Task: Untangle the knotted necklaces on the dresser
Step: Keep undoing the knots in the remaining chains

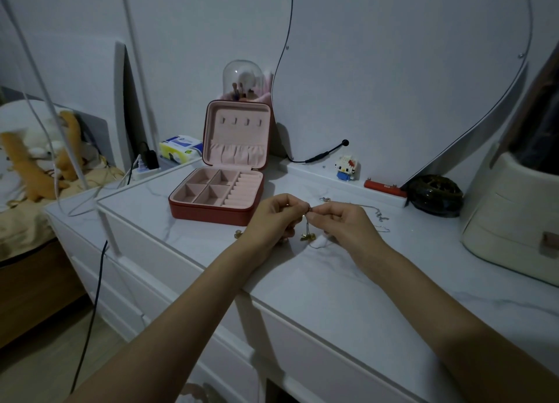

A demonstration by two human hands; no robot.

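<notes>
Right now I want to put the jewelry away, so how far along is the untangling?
Early, it seems. Done: the jewelry box stands open, its compartments bare. In hand: the left hand and right hand pinch a gold necklace at one spot, its pendant dangling. Left: a silver chain lies loose on the dresser; nothing is stored yet.

front dresser top (348, 281): bare, passable | left-rear: open jewelry box (217, 195) blocks | right: cream case (511, 221), dark helmet (435, 195) | rear: mirror (408, 70), toy figure (346, 166)
</notes>
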